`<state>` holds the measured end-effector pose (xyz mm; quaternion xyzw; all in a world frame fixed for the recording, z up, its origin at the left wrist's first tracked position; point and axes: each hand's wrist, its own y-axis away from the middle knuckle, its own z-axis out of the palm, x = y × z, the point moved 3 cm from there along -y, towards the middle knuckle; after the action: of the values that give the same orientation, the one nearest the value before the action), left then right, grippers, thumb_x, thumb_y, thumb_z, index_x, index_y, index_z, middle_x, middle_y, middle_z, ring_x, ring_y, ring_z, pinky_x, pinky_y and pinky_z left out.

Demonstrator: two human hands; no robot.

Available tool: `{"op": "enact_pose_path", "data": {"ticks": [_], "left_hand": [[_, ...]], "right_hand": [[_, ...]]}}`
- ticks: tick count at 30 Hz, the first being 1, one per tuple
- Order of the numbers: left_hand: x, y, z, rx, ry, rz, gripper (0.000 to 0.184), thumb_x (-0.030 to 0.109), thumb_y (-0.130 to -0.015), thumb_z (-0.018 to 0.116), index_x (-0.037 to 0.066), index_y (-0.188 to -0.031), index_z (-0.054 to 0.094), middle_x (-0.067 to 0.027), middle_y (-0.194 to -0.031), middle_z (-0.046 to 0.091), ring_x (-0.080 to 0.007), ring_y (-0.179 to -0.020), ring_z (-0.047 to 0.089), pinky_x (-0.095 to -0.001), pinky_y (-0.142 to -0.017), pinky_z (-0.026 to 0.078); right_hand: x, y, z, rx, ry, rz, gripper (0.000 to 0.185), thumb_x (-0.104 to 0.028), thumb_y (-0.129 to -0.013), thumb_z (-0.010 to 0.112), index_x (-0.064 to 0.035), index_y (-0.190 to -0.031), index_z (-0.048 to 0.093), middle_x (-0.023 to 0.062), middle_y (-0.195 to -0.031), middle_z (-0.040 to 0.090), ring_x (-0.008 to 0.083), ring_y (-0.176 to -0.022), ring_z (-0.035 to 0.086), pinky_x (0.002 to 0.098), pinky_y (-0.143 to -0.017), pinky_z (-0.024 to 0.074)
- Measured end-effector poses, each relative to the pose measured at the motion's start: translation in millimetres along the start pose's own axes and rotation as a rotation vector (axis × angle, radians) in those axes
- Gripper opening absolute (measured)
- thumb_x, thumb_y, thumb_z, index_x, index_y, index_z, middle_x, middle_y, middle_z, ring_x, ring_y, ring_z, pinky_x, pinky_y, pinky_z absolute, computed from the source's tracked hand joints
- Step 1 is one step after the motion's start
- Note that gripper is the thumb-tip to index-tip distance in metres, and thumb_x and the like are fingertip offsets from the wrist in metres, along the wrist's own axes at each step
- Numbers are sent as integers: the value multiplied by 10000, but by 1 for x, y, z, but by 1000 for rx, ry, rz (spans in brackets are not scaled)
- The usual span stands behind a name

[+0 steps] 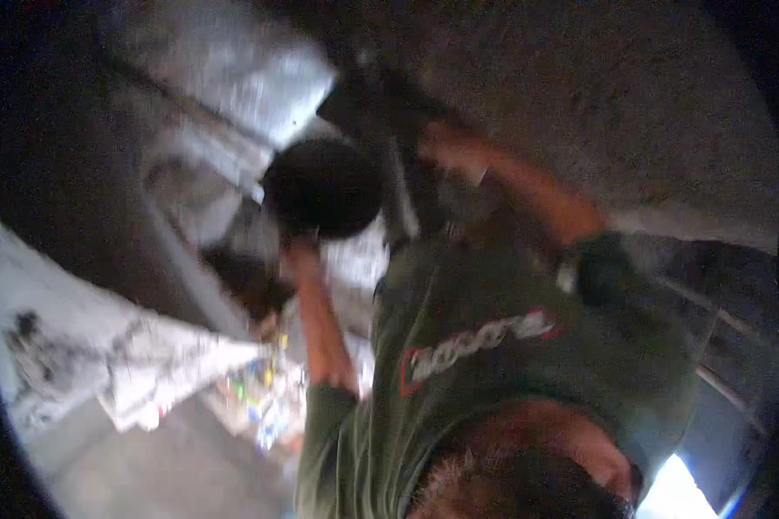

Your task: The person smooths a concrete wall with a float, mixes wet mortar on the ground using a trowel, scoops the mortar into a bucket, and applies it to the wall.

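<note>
Neither of my hands can be made out in the head view. Another person in a dark green T-shirt [480,337] fills the middle and bottom, with the head lowest in the picture. That person's hand on the left [299,259] is at the lower edge of a dark round thing [323,186], perhaps a pan or bowl; blur hides the grip. The person's other hand [454,149] reaches toward a dark shape, and what it touches is too dim to tell.
A whitish, stained surface [130,355] slants in from the left. Small colourful items [264,394] lie in a blurred heap beside it. A rough dark surface [614,104] spans the upper right, and bright light [679,489] enters at the lower right.
</note>
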<state>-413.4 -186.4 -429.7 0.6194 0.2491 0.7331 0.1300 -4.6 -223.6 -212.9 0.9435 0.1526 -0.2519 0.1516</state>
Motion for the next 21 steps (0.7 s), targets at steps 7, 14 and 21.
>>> {"op": "enact_pose_path", "data": {"ticks": [7, 14, 21], "left_hand": [[127, 117, 156, -246, 86, 336, 433, -23, -581, 516, 74, -1001, 539, -5, -817, 539, -111, -609, 456, -233, -446, 358], [156, 154, 196, -370, 77, 222, 447, -49, -574, 486, 39, -1009, 544, -25, -854, 558, -154, -685, 523, -268, -543, 448], [132, 142, 224, -523, -49, 430, 501, -39, -586, 517, 33, -1081, 534, -47, -982, 567, -191, -811, 538, -308, -710, 457]], "right_hand": [[-72, -44, -37, 70, 597, -5, 260, -98, -715, 569, -42, -965, 611, 126, -841, 608, 268, -758, 606, 392, -635, 513], [-103, -11, 2, -20, 820, -46, 211, -127, -708, 577, -68, -903, 635, 117, -857, 613, 273, -803, 609, 375, -680, 519], [13, -21, 7, 9, 748, 98, 170, -132, -741, 566, -76, -894, 615, 121, -884, 609, 285, -834, 600, 374, -711, 510]]}}
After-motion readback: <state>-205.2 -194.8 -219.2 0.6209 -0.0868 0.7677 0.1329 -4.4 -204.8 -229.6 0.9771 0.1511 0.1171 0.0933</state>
